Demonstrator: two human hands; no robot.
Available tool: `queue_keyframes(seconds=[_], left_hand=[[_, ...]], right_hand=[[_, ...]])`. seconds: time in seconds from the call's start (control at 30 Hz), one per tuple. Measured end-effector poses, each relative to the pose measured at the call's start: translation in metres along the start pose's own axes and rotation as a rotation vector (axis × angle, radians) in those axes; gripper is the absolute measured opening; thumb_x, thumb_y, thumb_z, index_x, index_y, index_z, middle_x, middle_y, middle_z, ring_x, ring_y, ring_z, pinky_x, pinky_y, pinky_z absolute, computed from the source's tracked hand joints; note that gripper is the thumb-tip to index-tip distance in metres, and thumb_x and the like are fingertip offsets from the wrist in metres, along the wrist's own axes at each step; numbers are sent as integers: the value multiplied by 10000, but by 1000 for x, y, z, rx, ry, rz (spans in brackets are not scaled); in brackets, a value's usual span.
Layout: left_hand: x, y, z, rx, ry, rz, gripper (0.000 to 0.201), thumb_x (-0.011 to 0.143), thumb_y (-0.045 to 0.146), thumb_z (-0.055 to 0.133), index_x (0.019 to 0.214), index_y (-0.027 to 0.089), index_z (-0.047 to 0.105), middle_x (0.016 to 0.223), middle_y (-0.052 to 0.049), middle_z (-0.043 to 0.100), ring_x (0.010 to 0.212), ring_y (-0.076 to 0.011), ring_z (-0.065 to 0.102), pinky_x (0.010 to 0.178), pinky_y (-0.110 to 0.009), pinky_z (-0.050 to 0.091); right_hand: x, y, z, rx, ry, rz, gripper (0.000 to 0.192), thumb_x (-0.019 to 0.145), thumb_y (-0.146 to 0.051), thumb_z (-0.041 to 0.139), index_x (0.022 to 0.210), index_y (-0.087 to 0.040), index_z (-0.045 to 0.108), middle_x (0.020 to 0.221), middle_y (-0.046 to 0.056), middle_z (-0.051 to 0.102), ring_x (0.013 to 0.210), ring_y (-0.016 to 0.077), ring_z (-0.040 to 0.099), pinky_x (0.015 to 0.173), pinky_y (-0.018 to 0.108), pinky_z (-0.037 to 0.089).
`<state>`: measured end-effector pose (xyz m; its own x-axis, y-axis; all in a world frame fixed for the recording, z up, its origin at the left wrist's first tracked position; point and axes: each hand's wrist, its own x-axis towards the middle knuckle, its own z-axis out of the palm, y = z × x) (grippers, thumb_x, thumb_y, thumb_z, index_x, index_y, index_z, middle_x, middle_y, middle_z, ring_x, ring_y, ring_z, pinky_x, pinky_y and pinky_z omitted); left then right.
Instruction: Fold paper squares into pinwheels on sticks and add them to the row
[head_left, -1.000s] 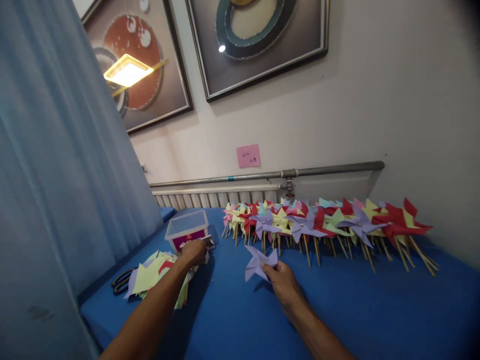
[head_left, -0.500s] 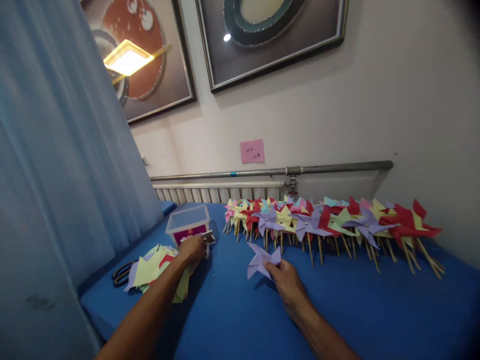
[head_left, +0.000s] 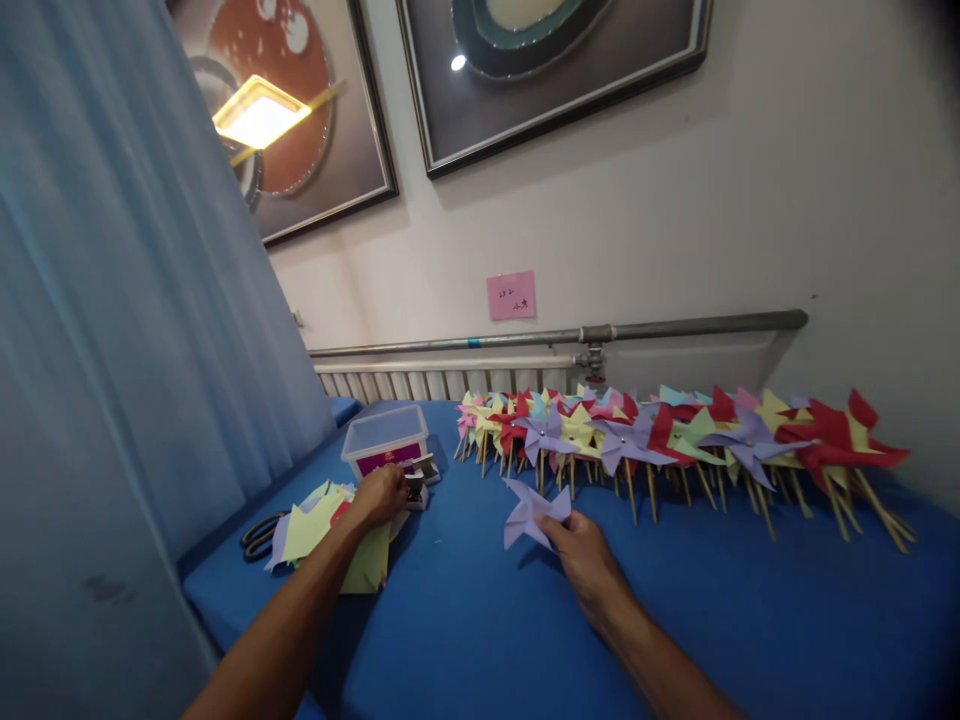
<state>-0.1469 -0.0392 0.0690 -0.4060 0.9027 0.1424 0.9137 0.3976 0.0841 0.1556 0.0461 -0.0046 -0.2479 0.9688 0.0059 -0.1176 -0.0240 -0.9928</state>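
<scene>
A folded purple paper pinwheel (head_left: pixel 531 515), without a stick, is pinched between the thumb and fingers of my right hand (head_left: pixel 589 560) just above the blue tabletop. My left hand (head_left: pixel 381 495) is at a small open box (head_left: pixel 421 482), black and white, in front of a clear plastic tub (head_left: pixel 386 440). Its fingers are curled down and bunched together, and whatever they grip is hidden. Under my left forearm lies a loose pile of coloured paper pieces (head_left: pixel 307 528), yellow, green, purple and red. Black scissor handles (head_left: pixel 260 538) stick out at the pile's left.
Rows of finished pinwheels on wooden sticks (head_left: pixel 630 440) lie along the back and right of the blue table (head_left: pixel 480 640). Behind are a radiator (head_left: pixel 450 380) and a metal pipe (head_left: pixel 697 326). A blue curtain (head_left: pixel 135 330) hangs at the left.
The whole view has shifted slightly. My left hand stays at the small box, with its fingers more bunched. My right hand keeps hold of the purple pinwheel in nearly the same place.
</scene>
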Motion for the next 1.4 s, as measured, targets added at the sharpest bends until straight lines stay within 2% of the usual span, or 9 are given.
queue_keyframes(seconds=[0.23, 0.3, 0.43, 0.57, 0.67, 0.77, 0.9, 1.07, 1.4], left_hand=[[-13, 1, 2, -177, 74, 61, 170, 869, 100, 522, 826, 148, 680, 870, -55, 715, 823, -171, 644, 714, -249, 391], [-20, 10, 7, -204, 43, 111, 163, 865, 106, 523, 829, 154, 674, 873, -54, 711, 821, -172, 637, 718, -251, 398], [-30, 42, 22, -136, -77, 363, 147, 883, 153, 524, 853, 177, 667, 926, -65, 711, 870, -188, 638, 769, -266, 427], [-27, 65, 36, -24, -88, 425, 171, 913, 189, 503, 916, 173, 673, 994, -106, 715, 915, -221, 654, 805, -305, 456], [-21, 63, 41, -87, -93, 448, 166, 900, 181, 522, 904, 171, 688, 1001, -108, 719, 929, -228, 661, 825, -314, 469], [-21, 54, 45, -300, -73, 430, 182, 889, 144, 523, 892, 173, 703, 969, -79, 731, 937, -207, 663, 850, -301, 471], [-31, 47, 54, -463, 59, 355, 203, 891, 128, 515, 878, 173, 712, 905, -55, 719, 871, -185, 654, 809, -289, 472], [-41, 51, 64, -374, 157, 428, 205, 907, 143, 529, 916, 184, 730, 926, -69, 697, 876, -194, 642, 821, -302, 470], [-44, 54, 64, -254, 165, 439, 218, 939, 167, 519, 895, 196, 731, 941, -72, 685, 871, -195, 645, 801, -301, 477]], right_hand=[[-5, -10, 2, 14, 30, 48, 295, 641, -444, 756, 765, -177, 736, 641, 16, 711, 578, 192, 605, 550, 291, 452], [-5, -11, 2, 7, 32, 49, 296, 632, -441, 754, 770, -180, 740, 644, 15, 715, 588, 199, 614, 561, 295, 458], [-3, -8, 1, -8, 32, 47, 342, 627, -465, 747, 803, -172, 753, 688, 34, 745, 638, 222, 652, 593, 302, 479], [-3, -6, 1, 39, 10, 55, 362, 629, -466, 761, 839, -171, 764, 772, 56, 786, 688, 238, 687, 624, 308, 511], [-3, -7, 2, 83, -8, 43, 338, 619, -444, 777, 836, -185, 770, 784, 54, 795, 695, 240, 690, 648, 312, 521], [-4, -9, 3, 86, 3, 57, 288, 610, -425, 780, 787, -198, 761, 742, 47, 784, 649, 233, 667, 611, 310, 502], [-3, -9, 2, 80, 8, 63, 276, 619, -417, 781, 786, -197, 763, 747, 45, 783, 664, 235, 675, 614, 307, 504], [-4, -7, 1, 45, 28, 62, 305, 642, -429, 778, 820, -182, 763, 715, 36, 767, 663, 228, 672, 609, 301, 495], [-5, -11, 3, 29, 41, 59, 322, 620, -436, 778, 812, -178, 765, 716, 32, 767, 636, 207, 651, 589, 286, 481]])
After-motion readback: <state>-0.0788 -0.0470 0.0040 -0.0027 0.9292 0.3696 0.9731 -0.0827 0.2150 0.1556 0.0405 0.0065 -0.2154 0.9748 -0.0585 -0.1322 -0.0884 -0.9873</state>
